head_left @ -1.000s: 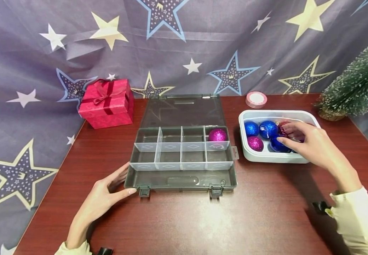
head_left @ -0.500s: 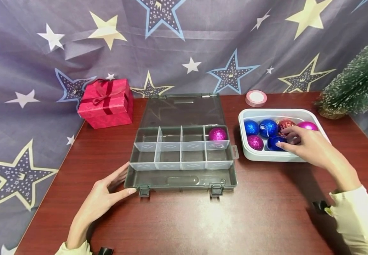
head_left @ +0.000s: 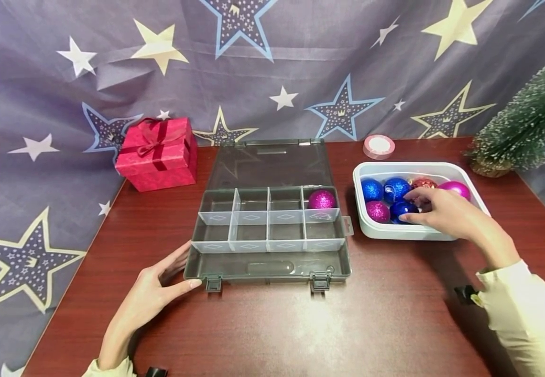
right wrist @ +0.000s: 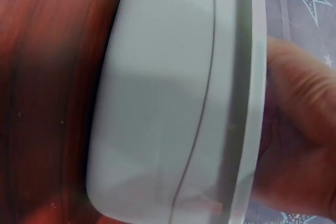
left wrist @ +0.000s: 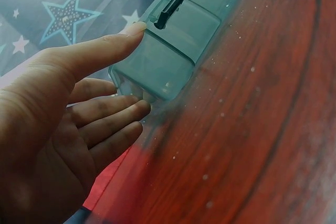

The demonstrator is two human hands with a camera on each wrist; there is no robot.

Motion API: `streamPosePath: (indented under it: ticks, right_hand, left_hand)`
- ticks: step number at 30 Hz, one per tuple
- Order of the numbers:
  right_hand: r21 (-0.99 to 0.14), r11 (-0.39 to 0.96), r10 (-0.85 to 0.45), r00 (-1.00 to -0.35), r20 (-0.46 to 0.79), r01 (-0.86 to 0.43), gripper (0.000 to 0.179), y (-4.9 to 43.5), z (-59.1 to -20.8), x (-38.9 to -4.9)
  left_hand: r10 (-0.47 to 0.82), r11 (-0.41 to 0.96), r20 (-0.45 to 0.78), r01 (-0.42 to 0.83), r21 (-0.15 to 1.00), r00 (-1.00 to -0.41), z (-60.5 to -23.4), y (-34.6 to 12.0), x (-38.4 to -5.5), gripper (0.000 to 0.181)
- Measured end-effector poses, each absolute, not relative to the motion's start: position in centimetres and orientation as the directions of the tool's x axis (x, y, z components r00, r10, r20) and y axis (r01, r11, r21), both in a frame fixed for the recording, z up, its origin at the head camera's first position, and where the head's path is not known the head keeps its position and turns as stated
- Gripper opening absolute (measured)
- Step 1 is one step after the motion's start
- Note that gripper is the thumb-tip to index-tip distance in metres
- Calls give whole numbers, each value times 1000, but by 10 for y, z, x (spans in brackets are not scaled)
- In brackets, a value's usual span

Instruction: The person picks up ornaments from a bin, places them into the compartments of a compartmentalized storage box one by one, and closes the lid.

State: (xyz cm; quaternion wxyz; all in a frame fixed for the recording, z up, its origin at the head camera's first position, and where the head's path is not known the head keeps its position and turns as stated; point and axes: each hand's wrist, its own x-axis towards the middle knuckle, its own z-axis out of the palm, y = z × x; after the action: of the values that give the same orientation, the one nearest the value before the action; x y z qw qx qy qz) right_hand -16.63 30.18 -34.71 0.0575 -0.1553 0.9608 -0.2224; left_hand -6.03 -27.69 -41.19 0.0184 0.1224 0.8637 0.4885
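A smoky clear organizer box (head_left: 270, 264) lies with its lid folded back, and a magenta glitter bauble (head_left: 322, 199) fills its back right compartment. My left hand (head_left: 152, 290) rests at the box's front left corner. Its fingers are extended along the side, as the left wrist view also shows, with the thumb by the front edge. Over the white tub (head_left: 371, 230), my right hand (head_left: 454, 212) has thumb and fingers around a shiny dark blue bauble (head_left: 403, 212). The right wrist view shows mostly the tub's outer wall (right wrist: 157, 103), which hides the fingertips.
Other baubles in the tub include a blue glitter one (head_left: 371, 189), a magenta one (head_left: 378, 211) and a red one (head_left: 424, 183). A roll of pink tape (head_left: 379, 147) lies behind it. A red gift box (head_left: 158, 153) stands back left, a small frosted tree (head_left: 527, 120) back right.
My right hand has moved slightly left within the tub, and the dark blue bauble has shifted left with it. A pink bauble at the tub's right has come into view. My left hand stays put.
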Motion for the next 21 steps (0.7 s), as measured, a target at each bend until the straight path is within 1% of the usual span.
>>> streamPosePath:
  ticks: [6,11,16,21]
  right_hand:
    - [-431,856,-350,-934,-77,-285,50,301,-349,-171]
    - [-434,849,-361,-931,-58,-302,47,302,-350,-170]
    - [-460,830,-359,-933,-8,-315,48,303,-349,-166]
    - [-456,819,-348,-933,89,-349,47,304,-346,-161]
  left_hand:
    - [240,470,93,200,860,-966,-413,-277,-61,77]
    - [242,468,93,200,861,-966,-413,-277,-61,77]
    - [237,479,91,198,855,-967,-413,-277,-61,78]
    - [234,481,91,196,854,-968,-413,-277,-61,77]
